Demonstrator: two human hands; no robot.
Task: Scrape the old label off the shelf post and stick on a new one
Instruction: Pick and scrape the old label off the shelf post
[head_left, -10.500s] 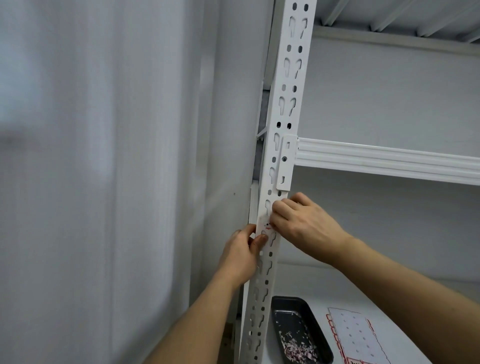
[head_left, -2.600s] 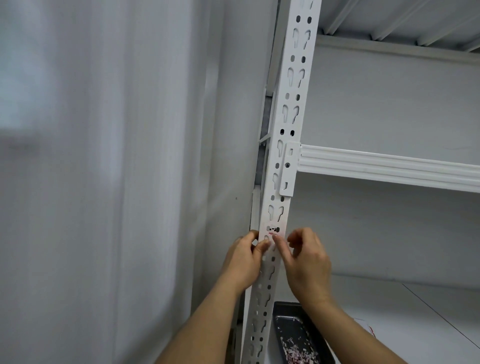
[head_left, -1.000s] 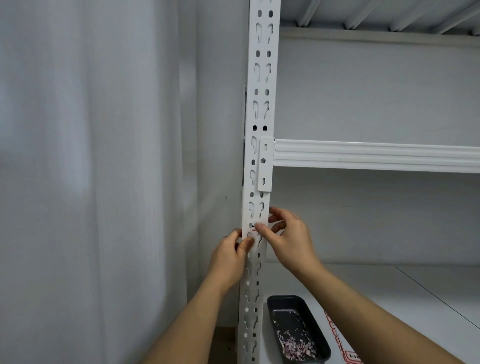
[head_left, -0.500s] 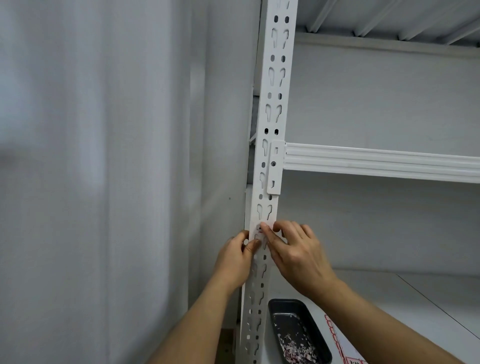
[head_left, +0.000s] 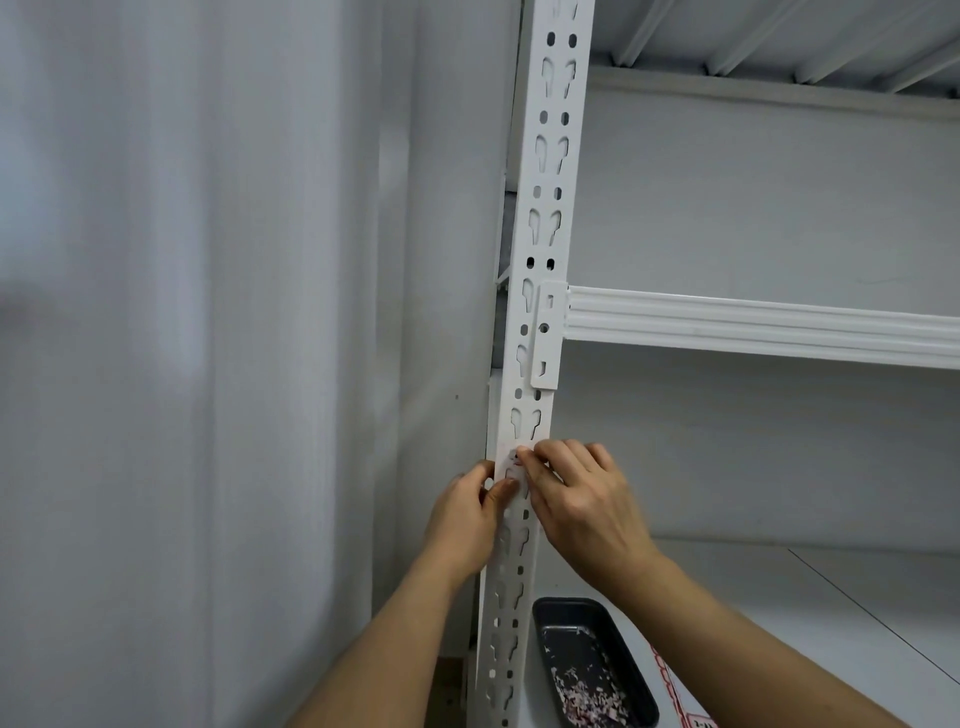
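The white slotted shelf post (head_left: 540, 260) runs up the middle of the view. A small reddish label remnant (head_left: 516, 457) clings to its front, below the beam bracket. My left hand (head_left: 465, 514) grips the post's left edge, with the thumb on the front face. My right hand (head_left: 582, 499) lies across the post from the right, its fingertips on the remnant. I see no tool in either hand. A red-edged label sheet (head_left: 680, 696) lies on the lower shelf, mostly hidden by my right forearm.
A dark tray (head_left: 587, 665) holding pinkish label scrapings stands on the lower shelf (head_left: 831, 597), just right of the post. A white beam (head_left: 753, 327) crosses at mid height. A pale curtain (head_left: 208, 364) hangs to the left of the post.
My right hand's fingers have stayed on the post at the remnant, shifting only slightly. The left hand keeps its grip. The camera has tilted a little.
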